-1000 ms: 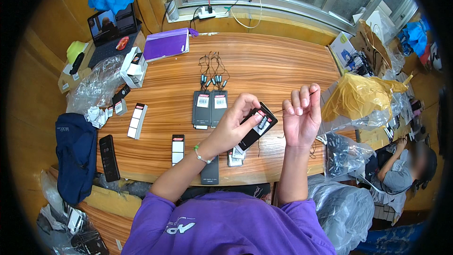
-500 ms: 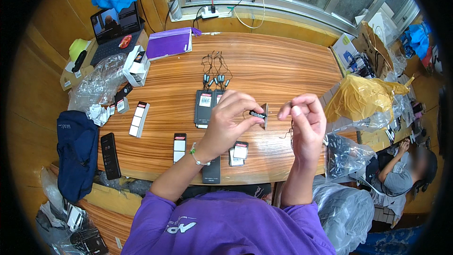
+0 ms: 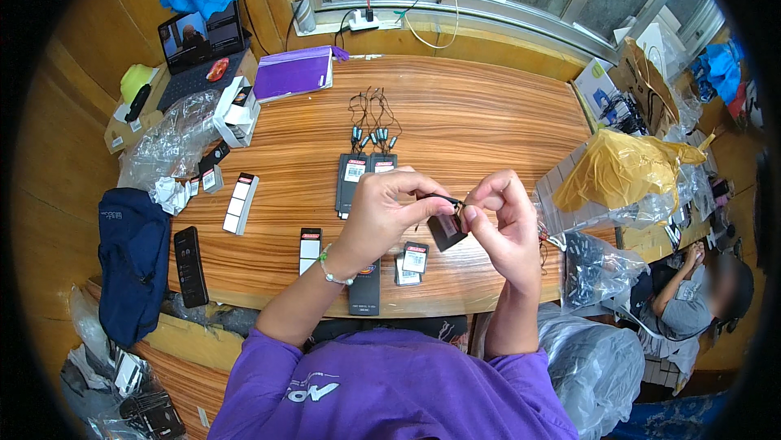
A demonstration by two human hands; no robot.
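Note:
My left hand [image 3: 394, 210] is closed in a pinch on a black cord [image 3: 442, 197] above the table. From it hangs a small dark tag [image 3: 448, 233], tilted and partly covered by my fingers. The fingertips of my right hand [image 3: 506, 224] pinch the cord's other end, close to my left fingertips. Beyond my left hand lie two stacks of dark grey hang tags [image 3: 351, 192] with white stickers. Their black strings [image 3: 373, 114] spread out on the far side. Below my hands are a few small white labels with red tops [image 3: 415, 258] and a long dark tag [image 3: 365, 297], partly behind my left wrist.
Label strips [image 3: 240, 205] and a phone [image 3: 190, 267] lie to the left, beside a navy pouch [image 3: 134, 265]. A laptop [image 3: 201, 43] and a purple folder [image 3: 293, 74] stand at the back left. Yellow plastic [image 3: 614, 171] covers a box at right. Another person [image 3: 695, 293] sits far right.
My hands have come together, the right moving left to pinch the cord. The held tag has swung from edge-on to hanging tilted below my fingers.

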